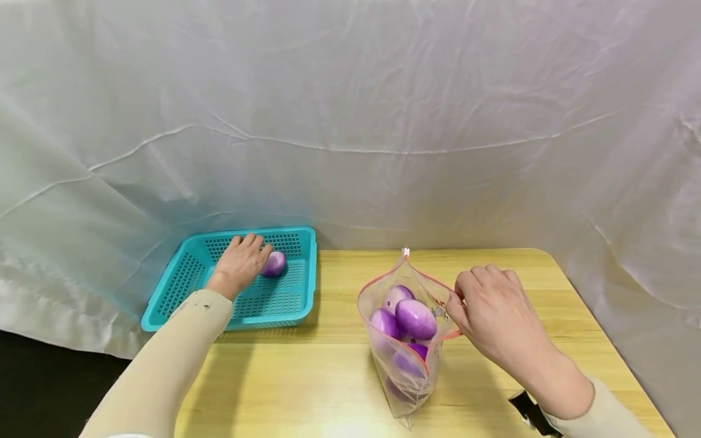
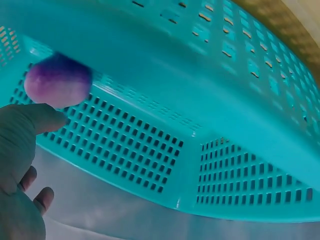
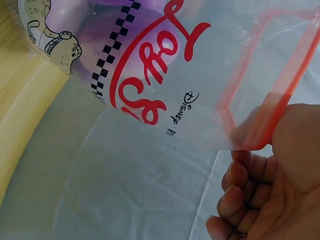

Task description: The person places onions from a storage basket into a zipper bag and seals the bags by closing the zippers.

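Observation:
In the head view my left hand is over a turquoise basket. Its fingers are beside a glossy purple-and-white round piece lying inside. The left wrist view shows the same piece just past the tip of my index finger or thumb, with the other fingers loosely bent. My right hand pinches the red-edged rim of a clear zip bag at its right corner. The bag's mouth gapes, and several similar purple-and-white pieces are piled in it. Red lettering and a cartoon figure are printed on its side.
A light wooden table bears the basket at left and the bag right of centre. Behind the table hangs a pale grey sheet, which also falls along both sides. A white slider sits at the bag's far corner.

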Available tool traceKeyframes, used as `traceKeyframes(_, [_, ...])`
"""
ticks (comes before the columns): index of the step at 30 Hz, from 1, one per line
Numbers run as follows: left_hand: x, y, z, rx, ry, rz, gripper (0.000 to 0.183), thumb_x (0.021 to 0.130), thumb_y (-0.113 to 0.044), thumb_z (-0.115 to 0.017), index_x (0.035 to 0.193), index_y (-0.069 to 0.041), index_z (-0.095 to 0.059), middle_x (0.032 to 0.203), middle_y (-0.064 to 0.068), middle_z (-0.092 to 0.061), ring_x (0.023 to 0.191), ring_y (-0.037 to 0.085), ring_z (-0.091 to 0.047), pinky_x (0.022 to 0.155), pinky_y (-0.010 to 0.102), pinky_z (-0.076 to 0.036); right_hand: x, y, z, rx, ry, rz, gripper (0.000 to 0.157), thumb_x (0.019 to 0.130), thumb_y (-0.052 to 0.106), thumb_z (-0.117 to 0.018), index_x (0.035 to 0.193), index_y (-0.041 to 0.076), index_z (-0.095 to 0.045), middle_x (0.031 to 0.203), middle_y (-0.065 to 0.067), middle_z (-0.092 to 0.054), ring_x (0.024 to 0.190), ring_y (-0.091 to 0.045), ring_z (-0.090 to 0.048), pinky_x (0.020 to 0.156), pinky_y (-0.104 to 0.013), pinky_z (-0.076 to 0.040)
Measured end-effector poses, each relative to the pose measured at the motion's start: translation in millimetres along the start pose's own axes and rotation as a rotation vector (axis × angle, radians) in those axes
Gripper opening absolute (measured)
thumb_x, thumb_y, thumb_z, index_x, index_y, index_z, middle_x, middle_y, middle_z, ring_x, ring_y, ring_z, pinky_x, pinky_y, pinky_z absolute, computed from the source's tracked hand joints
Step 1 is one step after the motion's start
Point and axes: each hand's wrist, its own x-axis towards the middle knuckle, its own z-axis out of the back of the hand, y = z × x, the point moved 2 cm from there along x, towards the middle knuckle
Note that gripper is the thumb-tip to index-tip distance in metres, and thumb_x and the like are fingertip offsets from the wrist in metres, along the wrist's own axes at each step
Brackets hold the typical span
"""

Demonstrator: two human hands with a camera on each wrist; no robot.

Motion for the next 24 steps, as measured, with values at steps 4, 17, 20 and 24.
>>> traceKeyframes(4, [0.2, -1.1, -3.8, 0.04, 0.027, -0.008, 0.06, 0.097, -0.002, -0.073, 0.15, -0.012, -0.049, 0.139, 0.021, -0.053, 0.128, 0.039, -0.048, 0.103, 0.054, -0.046, -3, 1, 2.2, 0.001, 0.002, -0.004, 0.018, 0.087, 0.015, -0.055, 0.071, 0.017, -0.048, 0.066, 0.007, -0.037, 0.064, -0.017, -0.039, 0.066, -0.036, -0.031])
traceKeyframes(17, [6.2, -13.4, -13.1, 0.034, 0.109, -0.035, 0.082, 0.092, 0.0, -0.078, 0.162, -0.02, -0.041, 0.148, 0.02, -0.049, 0.134, 0.04, -0.046, 0.108, 0.055, -0.045, -8, 6, 8.1, 0.0, 0.019, -0.012, 0.017, 0.087, 0.015, -0.056, 0.071, 0.017, -0.049, 0.067, 0.007, -0.037, 0.065, -0.017, -0.041, 0.068, -0.038, -0.034])
traceKeyframes(20, [6.1, -15.5, -14.7, 0.02, 0.129, -0.028, 0.088, 0.09, 0.002, -0.08, 0.163, -0.022, -0.038, 0.149, 0.02, -0.05, 0.136, 0.041, -0.046, 0.112, 0.057, -0.044, -8, 6, 8.9, 0.0, 0.023, -0.009, 0.018, 0.087, 0.015, -0.056, 0.071, 0.017, -0.049, 0.067, 0.007, -0.037, 0.065, -0.017, -0.041, 0.068, -0.038, -0.034])
traceKeyframes(24, [5.6, -17.2, -16.5, -0.002, 0.149, -0.011, 0.093, 0.089, 0.004, -0.081, 0.165, -0.024, -0.036, 0.149, 0.018, -0.052, 0.138, 0.042, -0.046, 0.114, 0.059, -0.043, -8, 7, 9.0, 0.001, 0.026, -0.01, 0.018, 0.088, 0.015, -0.057, 0.072, 0.017, -0.049, 0.067, 0.007, -0.038, 0.065, -0.017, -0.039, 0.067, -0.037, -0.033])
